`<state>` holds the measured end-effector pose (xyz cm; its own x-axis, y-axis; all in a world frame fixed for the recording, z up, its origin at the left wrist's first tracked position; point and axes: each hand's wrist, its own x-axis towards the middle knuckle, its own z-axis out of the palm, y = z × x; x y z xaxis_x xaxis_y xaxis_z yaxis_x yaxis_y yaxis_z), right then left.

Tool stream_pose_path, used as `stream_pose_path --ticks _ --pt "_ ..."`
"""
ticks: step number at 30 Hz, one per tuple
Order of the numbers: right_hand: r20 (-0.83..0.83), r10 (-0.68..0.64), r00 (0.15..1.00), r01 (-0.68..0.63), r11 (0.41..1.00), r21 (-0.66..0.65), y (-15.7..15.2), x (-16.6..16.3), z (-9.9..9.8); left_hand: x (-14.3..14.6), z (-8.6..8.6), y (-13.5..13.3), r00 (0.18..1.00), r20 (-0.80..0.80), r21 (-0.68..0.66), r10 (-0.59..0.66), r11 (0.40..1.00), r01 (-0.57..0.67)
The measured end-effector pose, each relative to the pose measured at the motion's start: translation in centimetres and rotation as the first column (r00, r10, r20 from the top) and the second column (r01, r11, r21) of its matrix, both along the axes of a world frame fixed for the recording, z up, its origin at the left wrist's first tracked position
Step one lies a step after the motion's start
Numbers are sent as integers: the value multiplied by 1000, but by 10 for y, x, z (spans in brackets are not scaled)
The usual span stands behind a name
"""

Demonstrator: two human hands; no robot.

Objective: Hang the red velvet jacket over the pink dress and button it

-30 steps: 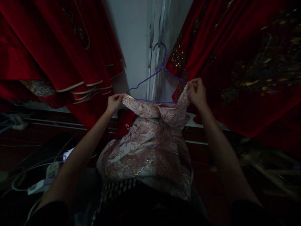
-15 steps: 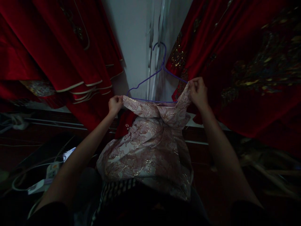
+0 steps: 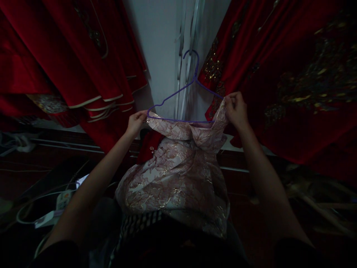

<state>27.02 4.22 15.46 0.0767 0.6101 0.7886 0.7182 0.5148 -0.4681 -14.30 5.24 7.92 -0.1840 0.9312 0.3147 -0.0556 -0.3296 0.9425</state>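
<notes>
A pale pink brocade garment (image 3: 175,175) with a gold leaf pattern hangs down in front of me over my lap. A thin purple wire hanger (image 3: 182,91) sits in its top, the hook pointing up. My left hand (image 3: 136,122) is closed on the garment's left shoulder at the hanger's left end. My right hand (image 3: 235,110) pinches the right shoulder at the hanger's right end, slightly higher. A red piece of cloth (image 3: 149,146) shows behind the garment on the left.
Red velvet garments with cream trim (image 3: 69,67) hang at the left, and red ones with gold embroidery (image 3: 292,82) at the right. A white wall (image 3: 164,56) lies between them. A power strip with cables (image 3: 52,212) lies on the dark floor at lower left.
The hanger and the garment's top have shifted slightly to the right and up. My left hand now sits right at the hanger's left end. Both grips hold.
</notes>
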Motion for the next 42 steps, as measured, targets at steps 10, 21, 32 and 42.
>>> stream_pose_path --ticks 10,21,32,42 --pt "28 -21 999 20 999 35 -2 0 5 -12 -11 -6 1000 16 -41 -15 999 16" --pt "41 -31 999 31 999 16 -7 2 11 -17 -27 -1 998 53 -24 26 999 -25" --pt "46 -32 998 32 999 -10 -6 3 12 -16 -25 4 993 49 -12 106 994 -106" --pt "-9 45 999 -46 996 -72 -3 -3 2 20 34 -2 985 -171 211 24 977 13"
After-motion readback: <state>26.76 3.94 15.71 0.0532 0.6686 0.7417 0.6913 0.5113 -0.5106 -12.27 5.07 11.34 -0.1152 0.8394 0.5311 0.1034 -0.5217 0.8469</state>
